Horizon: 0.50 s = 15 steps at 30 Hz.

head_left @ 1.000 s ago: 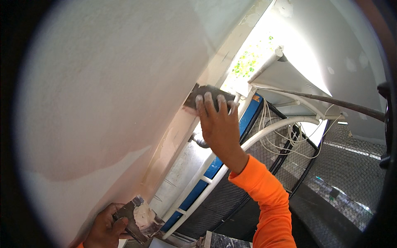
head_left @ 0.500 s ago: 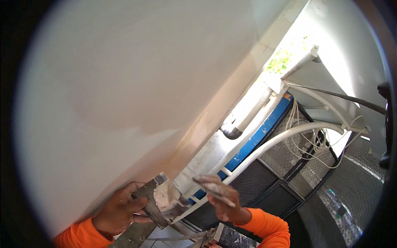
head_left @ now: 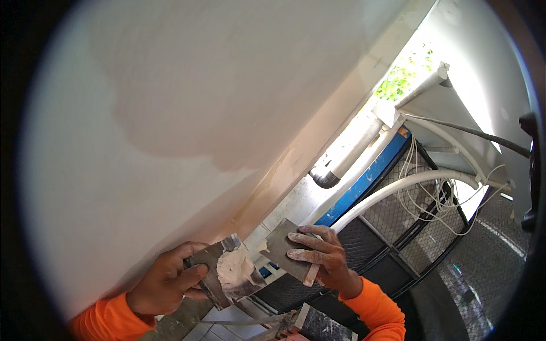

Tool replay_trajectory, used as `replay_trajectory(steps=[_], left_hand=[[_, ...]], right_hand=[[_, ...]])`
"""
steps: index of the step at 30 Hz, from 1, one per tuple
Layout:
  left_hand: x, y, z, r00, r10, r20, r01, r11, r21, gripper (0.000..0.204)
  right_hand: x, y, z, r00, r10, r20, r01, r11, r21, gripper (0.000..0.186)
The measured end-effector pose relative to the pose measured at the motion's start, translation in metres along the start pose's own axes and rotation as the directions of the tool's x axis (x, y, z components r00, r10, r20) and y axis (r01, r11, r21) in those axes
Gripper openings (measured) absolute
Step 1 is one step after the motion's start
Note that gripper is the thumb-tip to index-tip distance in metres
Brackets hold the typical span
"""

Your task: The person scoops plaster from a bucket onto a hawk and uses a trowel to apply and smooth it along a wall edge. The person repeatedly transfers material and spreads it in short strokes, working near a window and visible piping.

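Note:
My left hand [head_left: 170, 275] is closed around a wide putty knife [head_left: 207, 267], thumb on its top face. A lump of pale pinkish putty [head_left: 234, 266] lies on that blade, towards its right side. To the right, my right hand [head_left: 327, 256] grips a flat grey scraper [head_left: 282, 247] with a light-coloured edge strip, fingers spread across its face. A dab of putty shows at the scraper's left corner. The two tools are close together but apart. Beside both hands stands the wall [head_left: 187, 131], with a damp-looking darker patch of coating on it.
White curved pipes [head_left: 392, 190] run along the right, with a loose coil of pale cable [head_left: 438, 199]. Below them are a blue beam [head_left: 364, 173] and black mesh panels [head_left: 375, 238]. A plaster-spattered dark block [head_left: 324, 325] sits at the bottom. Bright daylight enters through a gap.
My right hand has turned the scraper from edge-on to face-up, just right of the putty. My left hand holds its putty knife in nearly the same place. The view has shifted slightly.

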State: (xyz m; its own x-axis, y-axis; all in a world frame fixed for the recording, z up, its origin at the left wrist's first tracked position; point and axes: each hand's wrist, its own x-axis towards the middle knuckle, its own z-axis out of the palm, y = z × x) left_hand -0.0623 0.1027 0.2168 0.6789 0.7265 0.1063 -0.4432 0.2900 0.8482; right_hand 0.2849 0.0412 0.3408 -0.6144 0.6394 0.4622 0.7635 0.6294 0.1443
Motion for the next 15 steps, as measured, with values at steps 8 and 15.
replay_trajectory(steps=[8, 15], left_hand=[[0.002, 0.0, 0.003, 0.996, 0.084, -0.031, -0.079, 0.988, 0.133, 0.05], [0.004, -0.008, 0.004, 0.994, 0.028, -0.102, -0.005, 0.977, 0.214, 0.046]], right_hand=[[0.039, -0.018, -0.034, 0.939, -0.203, 0.276, 0.277, 0.925, -0.26, 0.064], [0.004, 0.009, -0.044, 0.807, 0.146, 0.572, -0.464, 0.756, 0.462, 0.03]])
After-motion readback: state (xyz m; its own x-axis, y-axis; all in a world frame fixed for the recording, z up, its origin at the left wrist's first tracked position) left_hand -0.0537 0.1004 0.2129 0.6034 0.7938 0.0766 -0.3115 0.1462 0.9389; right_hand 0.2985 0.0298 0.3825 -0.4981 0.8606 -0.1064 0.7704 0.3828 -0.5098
